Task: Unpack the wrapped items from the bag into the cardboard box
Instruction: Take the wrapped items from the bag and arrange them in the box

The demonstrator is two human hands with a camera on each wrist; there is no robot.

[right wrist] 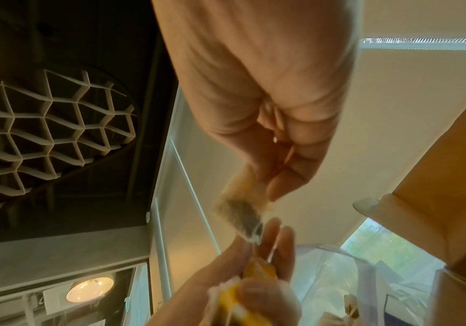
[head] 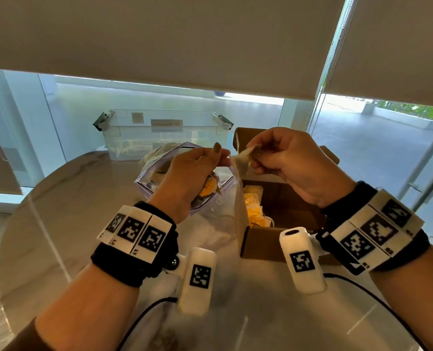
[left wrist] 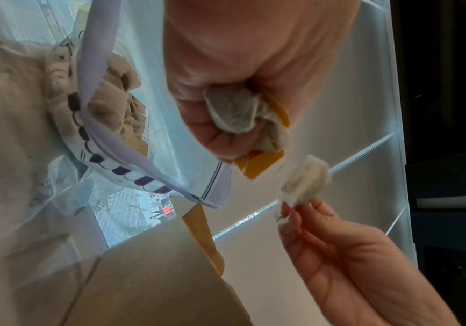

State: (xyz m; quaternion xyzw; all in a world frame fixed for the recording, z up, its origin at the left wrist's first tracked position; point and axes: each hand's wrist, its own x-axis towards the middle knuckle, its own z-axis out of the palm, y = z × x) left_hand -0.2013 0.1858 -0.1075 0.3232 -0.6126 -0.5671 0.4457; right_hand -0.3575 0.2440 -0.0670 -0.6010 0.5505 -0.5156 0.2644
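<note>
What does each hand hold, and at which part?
Right hand pinches a tea bag at its upper edge; left hand holds crumpled yellow-tagged tea bags in its palm.

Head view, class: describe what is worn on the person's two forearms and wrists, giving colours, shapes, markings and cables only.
Each wrist carries a black fabric band with white rectangular plates printed with black square code markers: left wrist band, right wrist band. A white rounded camera block, also bearing a marker, juts from each band: left, right. Thin black cables trail from them. A brown sleeve shows on the left forearm.
</note>
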